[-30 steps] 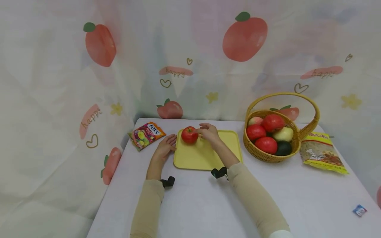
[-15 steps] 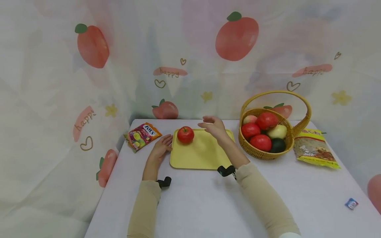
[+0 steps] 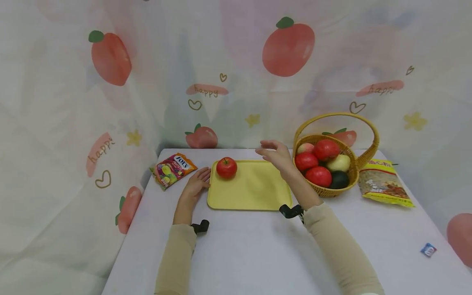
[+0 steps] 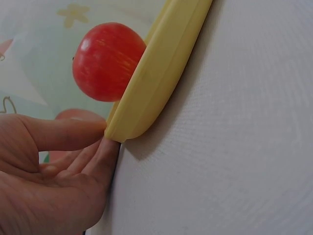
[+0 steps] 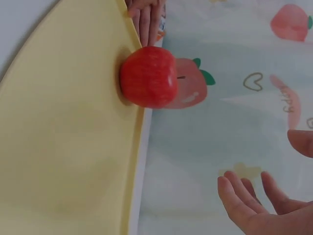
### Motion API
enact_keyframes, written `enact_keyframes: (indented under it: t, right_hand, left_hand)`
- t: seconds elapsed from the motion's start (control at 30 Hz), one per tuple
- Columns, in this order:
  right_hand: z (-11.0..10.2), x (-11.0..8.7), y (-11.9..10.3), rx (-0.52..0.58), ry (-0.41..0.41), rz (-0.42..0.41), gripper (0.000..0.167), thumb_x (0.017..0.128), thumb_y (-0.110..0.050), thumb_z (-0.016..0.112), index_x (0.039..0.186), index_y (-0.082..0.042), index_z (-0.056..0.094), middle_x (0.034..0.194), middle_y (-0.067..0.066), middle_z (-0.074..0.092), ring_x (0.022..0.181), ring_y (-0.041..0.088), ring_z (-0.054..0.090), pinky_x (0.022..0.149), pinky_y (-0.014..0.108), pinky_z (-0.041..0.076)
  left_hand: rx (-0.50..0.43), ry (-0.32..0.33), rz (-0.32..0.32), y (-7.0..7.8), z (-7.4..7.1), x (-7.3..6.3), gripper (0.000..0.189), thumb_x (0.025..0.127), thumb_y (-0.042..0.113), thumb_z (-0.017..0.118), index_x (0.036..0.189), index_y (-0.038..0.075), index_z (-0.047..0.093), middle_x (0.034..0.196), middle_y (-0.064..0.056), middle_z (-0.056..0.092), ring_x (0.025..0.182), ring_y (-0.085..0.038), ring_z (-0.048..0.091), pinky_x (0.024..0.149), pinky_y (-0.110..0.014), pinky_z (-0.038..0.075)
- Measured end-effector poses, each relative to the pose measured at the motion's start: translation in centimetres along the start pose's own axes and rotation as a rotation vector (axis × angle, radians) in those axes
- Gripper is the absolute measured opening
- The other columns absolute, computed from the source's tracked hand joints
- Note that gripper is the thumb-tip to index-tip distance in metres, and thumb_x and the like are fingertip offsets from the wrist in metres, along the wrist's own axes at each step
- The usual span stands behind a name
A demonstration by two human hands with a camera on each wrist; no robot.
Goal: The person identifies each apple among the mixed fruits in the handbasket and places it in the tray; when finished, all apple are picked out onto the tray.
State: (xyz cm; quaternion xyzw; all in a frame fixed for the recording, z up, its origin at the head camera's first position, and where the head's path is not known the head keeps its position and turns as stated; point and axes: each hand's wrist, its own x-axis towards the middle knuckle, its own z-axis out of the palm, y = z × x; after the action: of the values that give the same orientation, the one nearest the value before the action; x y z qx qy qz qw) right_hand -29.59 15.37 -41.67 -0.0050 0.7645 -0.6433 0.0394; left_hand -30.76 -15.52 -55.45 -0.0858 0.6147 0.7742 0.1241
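Hovering: right hand (image 3: pixel 276 156) empty, fingers spread, above tray's (image 3: pixel 250 196) far right corner; basket (image 3: pixel 352 180) just right, apple (image 3: pixel 226 167) well left. Left hand (image 3: pixel 197 185) flat, steadying tray edge.

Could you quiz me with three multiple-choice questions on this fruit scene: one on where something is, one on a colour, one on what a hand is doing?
1. Where is the lone apple?
A. in the basket
B. on the tray's far left corner
C. on the sweets bag

2. What colour is the tray?
A. yellow
B. blue
C. white

3. What is the right hand doing?
A. gripping the apple
B. pressing the tray
C. held open in the air, holding nothing

Answers: 1 B, the apple sits inside the tray's rim near the left hand; 2 A, it is plainly yellow; 3 C, its fingers are spread beside the basket.
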Motion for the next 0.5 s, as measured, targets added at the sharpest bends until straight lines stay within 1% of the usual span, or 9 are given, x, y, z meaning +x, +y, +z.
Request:
enact_keyframes:
  t: [0.17, 0.4, 0.5]
  right_hand:
    - [-1.2, -0.5, -0.7, 0.027, 0.019, 0.018, 0.054, 0.098, -0.017, 0.070, 0.146, 0.001, 0.053, 0.147, 0.019, 0.053, 0.128, 0.034, 0.058, 0.114, 0.044, 0.048]
    - [-3.3, -0.8, -0.8, -0.030, 0.059, 0.021, 0.055, 0.098, -0.020, 0.071, 0.146, 0.000, 0.054, 0.147, 0.019, 0.054, 0.130, 0.034, 0.057, 0.114, 0.043, 0.047]
    - [-4.5, -1.0, -0.8, -0.038, 0.084, 0.032, 0.054, 0.098, -0.021, 0.071, 0.146, -0.001, 0.055, 0.147, 0.018, 0.055, 0.128, 0.031, 0.059, 0.113, 0.042, 0.049]
  left_hand:
    - [-0.001, 0.001, -0.008, 0.1, 0.0, -0.1, 0.084, 0.084, -0.029, 0.048, 0.161, 0.003, 0.035, 0.165, -0.017, 0.038, 0.153, -0.027, 0.036, 0.124, -0.039, 0.033]
    - [-0.001, -0.005, -0.007, 0.0, -0.1, -0.2, 0.085, 0.084, -0.029, 0.047, 0.161, 0.003, 0.033, 0.165, -0.017, 0.037, 0.154, -0.027, 0.034, 0.124, -0.038, 0.032]
    - [0.008, -0.003, -0.003, 0.0, 0.0, -0.1, 0.084, 0.085, -0.029, 0.046, 0.161, 0.004, 0.033, 0.165, -0.017, 0.037, 0.154, -0.027, 0.034, 0.124, -0.038, 0.032]
